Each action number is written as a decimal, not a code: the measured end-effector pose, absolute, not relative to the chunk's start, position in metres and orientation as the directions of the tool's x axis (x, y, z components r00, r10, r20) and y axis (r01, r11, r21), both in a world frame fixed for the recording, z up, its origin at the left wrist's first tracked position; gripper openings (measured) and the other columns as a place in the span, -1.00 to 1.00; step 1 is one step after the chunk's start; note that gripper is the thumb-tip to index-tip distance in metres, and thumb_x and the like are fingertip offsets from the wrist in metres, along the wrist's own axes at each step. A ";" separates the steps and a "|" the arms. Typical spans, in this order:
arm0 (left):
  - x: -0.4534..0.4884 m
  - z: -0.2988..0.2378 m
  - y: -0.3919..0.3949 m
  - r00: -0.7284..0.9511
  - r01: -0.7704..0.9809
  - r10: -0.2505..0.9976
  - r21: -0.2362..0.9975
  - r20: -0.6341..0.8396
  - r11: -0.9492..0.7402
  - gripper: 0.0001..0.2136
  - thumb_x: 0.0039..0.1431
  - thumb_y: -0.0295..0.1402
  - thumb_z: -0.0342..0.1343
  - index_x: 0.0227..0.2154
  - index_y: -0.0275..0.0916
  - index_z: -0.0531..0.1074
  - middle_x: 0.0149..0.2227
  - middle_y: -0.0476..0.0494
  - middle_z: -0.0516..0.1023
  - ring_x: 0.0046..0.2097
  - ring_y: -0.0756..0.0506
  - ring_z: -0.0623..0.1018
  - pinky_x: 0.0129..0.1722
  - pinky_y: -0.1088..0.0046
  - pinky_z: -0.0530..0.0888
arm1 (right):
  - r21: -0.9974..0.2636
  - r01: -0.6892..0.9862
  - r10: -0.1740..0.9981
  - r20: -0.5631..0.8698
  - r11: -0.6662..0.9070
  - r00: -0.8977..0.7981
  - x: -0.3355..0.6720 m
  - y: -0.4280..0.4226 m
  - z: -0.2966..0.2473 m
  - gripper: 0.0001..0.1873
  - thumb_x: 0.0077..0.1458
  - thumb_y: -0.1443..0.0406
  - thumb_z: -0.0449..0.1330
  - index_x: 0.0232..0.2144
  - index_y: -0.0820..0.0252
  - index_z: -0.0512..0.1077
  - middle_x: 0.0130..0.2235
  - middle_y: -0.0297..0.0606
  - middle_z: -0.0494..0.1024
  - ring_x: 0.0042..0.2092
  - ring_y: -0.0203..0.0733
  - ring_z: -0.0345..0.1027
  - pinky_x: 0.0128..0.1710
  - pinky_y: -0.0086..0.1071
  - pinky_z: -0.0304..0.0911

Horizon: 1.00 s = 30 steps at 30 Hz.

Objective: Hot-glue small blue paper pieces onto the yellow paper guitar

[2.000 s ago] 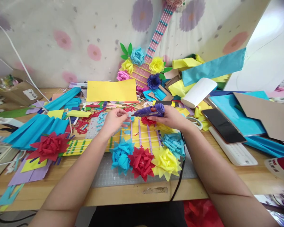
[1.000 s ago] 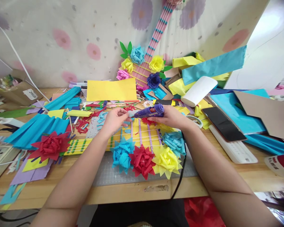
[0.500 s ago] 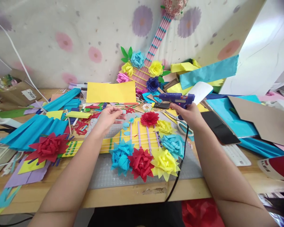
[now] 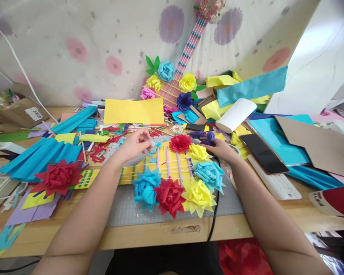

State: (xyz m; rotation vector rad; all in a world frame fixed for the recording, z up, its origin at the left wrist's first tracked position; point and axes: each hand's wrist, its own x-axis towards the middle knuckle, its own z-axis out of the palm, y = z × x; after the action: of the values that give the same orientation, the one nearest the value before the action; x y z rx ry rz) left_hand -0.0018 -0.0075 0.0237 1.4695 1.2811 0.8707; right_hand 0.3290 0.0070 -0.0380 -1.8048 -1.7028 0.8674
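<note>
A yellow paper guitar point(image 4: 166, 164) lies flat on a grey cutting mat point(image 4: 132, 206), ringed with blue, red and yellow paper flowers. My left hand point(image 4: 134, 144) hovers over its upper left part, fingers pinched on a small piece I cannot make out, close to small blue paper bits point(image 4: 153, 152). My right hand point(image 4: 222, 149) rests at the guitar's right side, closed round the handle of a purple glue gun point(image 4: 202, 135) lying low on the table, nozzle pointing left. Its black cord point(image 4: 215, 214) runs down over the table edge.
A second pink paper guitar point(image 4: 186, 49) leans on the back wall. A yellow sheet point(image 4: 133, 110), blue folded paper point(image 4: 40, 154), a red flower point(image 4: 57, 176), scraps and sticks crowd the left. A phone point(image 4: 263, 152), white keyboard point(image 4: 275, 181), white roll point(image 4: 236, 114) and cardboard point(image 4: 318, 143) lie right.
The glue gun left my left hand's spot, swung up and right, then came down onto the table right of the red flower. My left hand stayed over the guitar's upper left.
</note>
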 end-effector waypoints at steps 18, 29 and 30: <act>-0.012 0.025 -0.006 0.361 0.272 0.901 0.951 -0.242 0.147 -0.79 -0.22 -0.45 0.30 -0.44 -0.27 0.44 -0.41 -0.17 0.61 -0.27 -0.13 0.62 -0.38 0.43 0.54 | -0.583 0.672 0.889 0.287 0.458 -0.356 0.238 0.000 0.048 -0.67 0.03 0.07 0.18 -0.27 0.18 0.48 -0.19 -0.13 0.55 -0.14 -0.08 0.39 -0.20 -0.25 0.29; -0.007 0.025 -0.009 0.307 0.672 0.951 0.700 0.032 -0.241 -0.90 -0.10 -0.30 0.18 -0.51 -0.20 0.51 -0.55 0.02 0.45 -0.40 -0.06 0.48 -0.44 0.50 0.34 | -0.415 0.653 0.753 0.142 0.634 -0.642 0.188 0.005 0.046 -0.87 0.05 0.28 0.19 -0.33 0.20 0.49 -0.21 -0.20 0.56 -0.07 -0.10 0.32 -0.07 -0.27 0.15; -0.005 0.026 -0.010 0.296 0.704 0.954 0.667 0.035 -0.243 -0.90 -0.10 -0.30 0.17 -0.51 -0.19 0.52 -0.54 0.01 0.47 -0.38 -0.07 0.49 -0.42 0.50 0.33 | -0.384 0.667 0.753 0.132 0.638 -0.644 0.185 0.005 0.045 -0.86 0.05 0.28 0.20 -0.33 0.20 0.50 -0.21 -0.20 0.56 -0.07 -0.09 0.32 -0.08 -0.27 0.15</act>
State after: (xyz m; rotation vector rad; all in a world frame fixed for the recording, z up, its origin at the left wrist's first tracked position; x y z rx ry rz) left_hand -0.0053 -0.0102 0.0265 2.0281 1.4730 0.6040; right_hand 0.1854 0.0055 0.0453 -1.1469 -2.5808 0.4384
